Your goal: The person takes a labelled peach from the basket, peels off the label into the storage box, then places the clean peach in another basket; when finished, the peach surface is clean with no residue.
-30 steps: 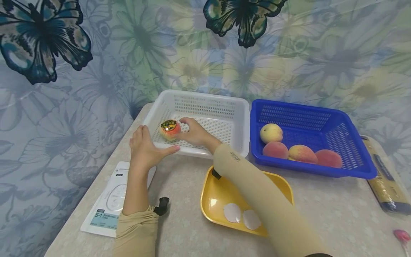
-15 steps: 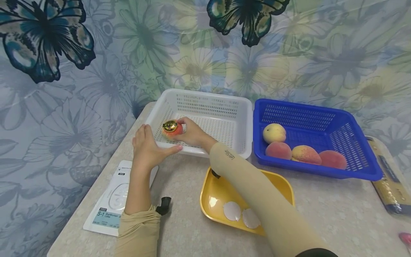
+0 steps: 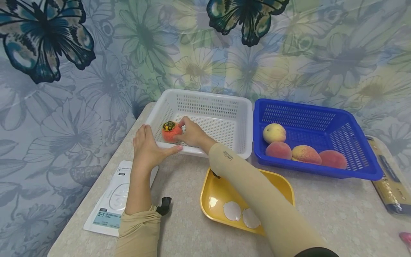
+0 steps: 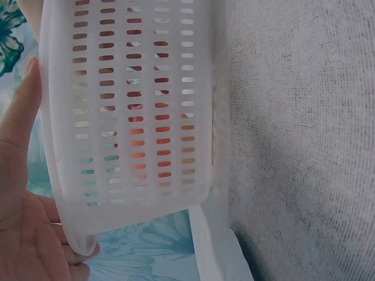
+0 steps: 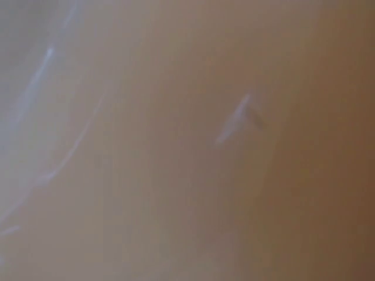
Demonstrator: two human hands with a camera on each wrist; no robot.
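White basket (image 3: 224,107) holds stickered peach (image 3: 171,131), blue basket (image 3: 321,117) four.

An orange-red peach (image 3: 171,132) carries a black-and-gold sticker (image 3: 168,125) in the white slotted basket (image 3: 221,107). The blue basket (image 3: 353,142) holds yellow and pink peaches (image 3: 302,151). Yellow tray (image 3: 218,194); speckled beige worktop (image 3: 337,214); floral butterfly-print backdrop (image 3: 96,53).

home-style tabletop setup | floral butterfly backdrop (image 3: 96,53) | speckled table (image 3: 321,214) | plastic fruit baskets (image 3: 247,117)
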